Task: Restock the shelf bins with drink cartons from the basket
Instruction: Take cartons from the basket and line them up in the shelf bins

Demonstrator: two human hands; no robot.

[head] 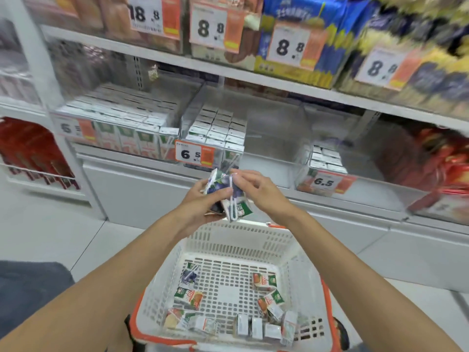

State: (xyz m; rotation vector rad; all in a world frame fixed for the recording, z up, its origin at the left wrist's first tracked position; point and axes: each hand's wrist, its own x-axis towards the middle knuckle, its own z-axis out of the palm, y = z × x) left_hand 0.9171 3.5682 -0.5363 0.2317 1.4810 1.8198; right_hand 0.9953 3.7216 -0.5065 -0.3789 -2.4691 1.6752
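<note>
Both hands grip blue drink cartons [223, 196] above the far rim of the basket [241, 240].
The left hand [199, 203] cups the cluster from below, fingers curled round it; the right hand [256, 189] pinches the top carton with bent fingertips. In the white basket, loose cartons [189, 295] lie along its left, right and near edges. The clear shelf bin [213, 128] behind the hands is partly filled with upright cartons.

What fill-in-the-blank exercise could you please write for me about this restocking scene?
1. The left hand and right hand together hold blue drink cartons above the ____.
2. Its handles are coloured ____.
3. The price tag just behind the held cartons reads ____.

Missing words: basket; orange; 6.5
</note>
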